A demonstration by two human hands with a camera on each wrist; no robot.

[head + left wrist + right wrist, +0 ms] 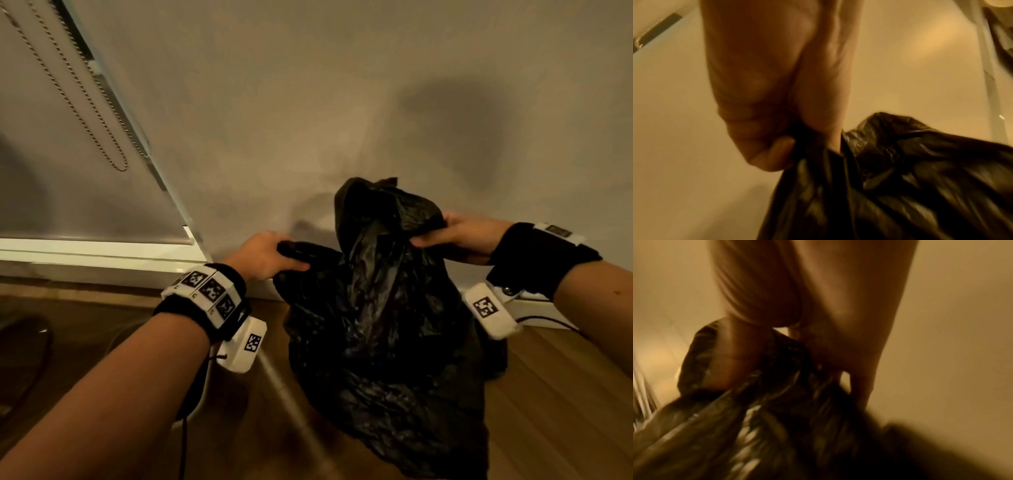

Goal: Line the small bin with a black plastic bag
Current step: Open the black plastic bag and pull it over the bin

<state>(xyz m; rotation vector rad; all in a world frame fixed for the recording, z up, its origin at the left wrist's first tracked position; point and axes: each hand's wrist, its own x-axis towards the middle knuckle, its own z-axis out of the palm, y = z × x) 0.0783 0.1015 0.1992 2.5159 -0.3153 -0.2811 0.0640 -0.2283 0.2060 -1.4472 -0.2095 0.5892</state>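
A crumpled black plastic bag (376, 325) hangs in the air in front of a beige wall, held at its top by both hands. My left hand (270, 255) grips the bag's left top edge, fingers curled round the plastic. My right hand (448, 234) pinches the right top edge, a little higher. In the left wrist view the left hand (777, 146) clamps the black bag (900, 186) between thumb and fingers. The blurred right wrist view shows the right hand (748, 363) curled into the bag (766, 426). No bin shows in any view.
A wooden floor (565, 394) lies below, with a white skirting board (537, 308) and a black cable along the wall. A window frame (102, 246) with a roller blind and bead chain (68, 96) stands at the left. A pale bar (284, 387) crosses the floor beneath the bag.
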